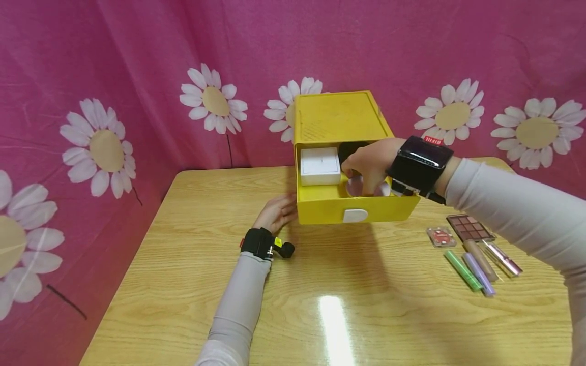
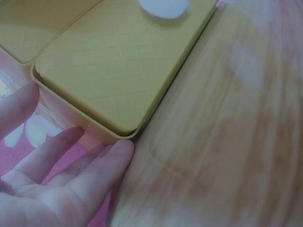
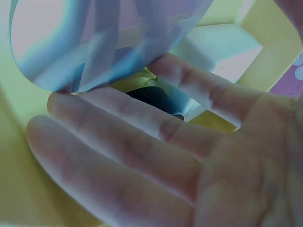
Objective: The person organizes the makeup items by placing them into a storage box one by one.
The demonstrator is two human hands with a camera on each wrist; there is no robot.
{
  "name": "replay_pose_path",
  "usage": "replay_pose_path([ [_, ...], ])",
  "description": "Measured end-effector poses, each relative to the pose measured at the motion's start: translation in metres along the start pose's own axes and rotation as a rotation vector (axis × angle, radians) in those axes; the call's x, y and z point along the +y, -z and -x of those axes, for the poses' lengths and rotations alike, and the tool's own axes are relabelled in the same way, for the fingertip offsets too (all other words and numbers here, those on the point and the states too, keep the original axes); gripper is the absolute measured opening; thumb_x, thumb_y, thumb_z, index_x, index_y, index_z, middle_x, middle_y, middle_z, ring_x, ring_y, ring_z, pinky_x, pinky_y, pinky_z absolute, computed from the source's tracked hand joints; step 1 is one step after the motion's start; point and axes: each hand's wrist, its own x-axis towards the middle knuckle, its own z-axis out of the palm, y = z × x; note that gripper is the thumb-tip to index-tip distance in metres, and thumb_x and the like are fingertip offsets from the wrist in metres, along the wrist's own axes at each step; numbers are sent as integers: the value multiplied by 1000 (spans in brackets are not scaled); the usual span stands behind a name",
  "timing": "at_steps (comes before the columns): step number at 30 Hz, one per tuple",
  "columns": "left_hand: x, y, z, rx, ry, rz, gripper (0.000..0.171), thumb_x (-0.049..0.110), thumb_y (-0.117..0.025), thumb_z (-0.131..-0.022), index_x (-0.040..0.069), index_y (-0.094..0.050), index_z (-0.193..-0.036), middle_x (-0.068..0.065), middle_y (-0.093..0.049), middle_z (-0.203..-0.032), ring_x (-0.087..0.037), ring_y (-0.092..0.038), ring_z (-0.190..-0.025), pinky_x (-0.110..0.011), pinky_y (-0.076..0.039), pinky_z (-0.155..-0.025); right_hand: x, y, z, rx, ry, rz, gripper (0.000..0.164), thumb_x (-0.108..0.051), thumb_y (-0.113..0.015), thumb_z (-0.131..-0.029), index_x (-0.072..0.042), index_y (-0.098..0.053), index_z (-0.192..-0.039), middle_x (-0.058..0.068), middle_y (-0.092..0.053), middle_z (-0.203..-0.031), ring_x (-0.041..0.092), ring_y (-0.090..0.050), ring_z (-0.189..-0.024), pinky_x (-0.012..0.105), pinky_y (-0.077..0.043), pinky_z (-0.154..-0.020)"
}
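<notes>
Pale round item [image 1: 354, 187], glossy, sits in the open yellow drawer [image 1: 316, 208], right of the white box [image 1: 320, 166], dark item [image 1: 350, 152] just behind. Right hand [image 1: 372, 160] is in there with it: fingers spread a little, fairly straight in the wrist view, tips at the shiny rim; can't tell whether thumb and fingers actually pinch it. Left hand [image 1: 276, 212] holds nothing, fingers loosely extended, fingertips against the left side of the yellow case [image 1: 339, 114].

To do it well, I'd say: work by the rim, since that gloss likely smudges and slips. Keep the item level and slow; the drawer front and white box leave little room for knuckles. Left fingertips should press just enough to stop the case sliding, clear of the drawer's edge. Knocking the dark item is the likeliest slip.
</notes>
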Motion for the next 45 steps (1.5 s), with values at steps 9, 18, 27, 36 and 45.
replay_pose_path([
  [9, 0, 0, 0, -11, -6, -5, 42, 9, -47, -96, -4, -39, -135, -18, -40, -138, -28, -45, -118, -43, -35, -102, -5, -4, 0, 77, 14, 75, 24, -11, -69, -73, -9, -51, -88, 3, -54, -75, 19, -51, -71, 26, -37, -56],
  [18, 1, 0, 1, -9, -6, -13, 41, 9, -45, -96, -3, -39, -135, -19, -40, -138, -25, -48, -113, -43, -36, -102, -9, -9, -2, 101, -29, 155, 32, -13, -77, -71, -12, -53, -93, 5, -56, -78, 21, -52, -72, 27, -41, -59],
  [27, 0, 0, 1, -11, -12, -3, 42, 9, -46, -96, -4, -39, -135, -19, -40, -139, -25, -48, -113, -43, -35, -102, -6, -8, -2, 109, 7, 144, 31, -10, -74, -71, -11, -54, -94, 5, -59, -82, 20, -53, -74, 29, -44, -61],
  [36, 0, 0, 1, -11, -9, -17, 41, 10, -48, -96, -4, -41, -134, -17, -41, -138, -24, -50, -109, -43, -36, -101, -2, 17, 20, 85, 67, 14, 55, -41, -69, -79, -9, -51, -120, 5, -57, -84, 17, -51, -73, 30, -41, -63],
  [45, 0, 0, 1, -17, 0, -17, 40, 11, -48, -96, -2, -43, -133, -16, -43, -136, -20, -53, -102, -42, -37, -101, -32, 15, 65, 453, 220, -4, 50, -25, -70, -81, -9, -52, -125, 8, -61, -112, 23, -57, -101, 39, -48, -86],
])
